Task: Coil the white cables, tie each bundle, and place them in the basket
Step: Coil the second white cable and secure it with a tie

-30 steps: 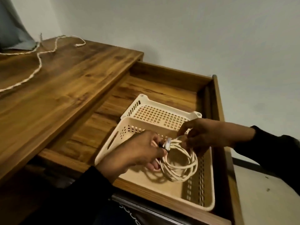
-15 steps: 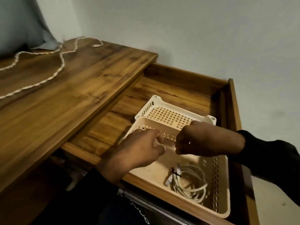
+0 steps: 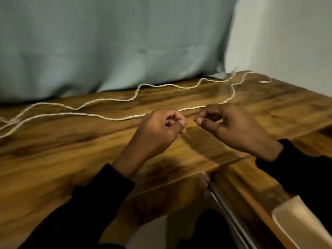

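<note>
where both hands meet at the centre of the frame, they hover just above the wooden surface (image 3: 71,159) with dark sleeves (image 3: 93,203) covering the forearms. left hand (image 3: 158,130): fingers (image 3: 181,123) curled inward, thumb and forefinger drawn together; motion blur prevents confirming whether anything is pinched between them. right hand (image 3: 231,126): fingers (image 3: 200,121) likewise curled, thumb tip close to the forefinger, contents of the pinch not discernible. the two hands sit near each other, tips apart by a small gap.

white cable (image 3: 107,118): uncoiled, lying loose on the surface. one run crosses from the left edge of the frame toward the centre, passing just behind both hands. it continues to the upper right, where it wavers and ends near the far corner of the surface. a second run wanders from the left edge along the back of the surface. contact between cable and either hand cannot be determined.

basket (image 3: 303,221): only a pale corner visible at the lower right of the frame, below the level of the surface.

grey-blue fabric (image 3: 107,42) fills the upper left; pale wall (image 3: 287,33) at upper right.
</note>
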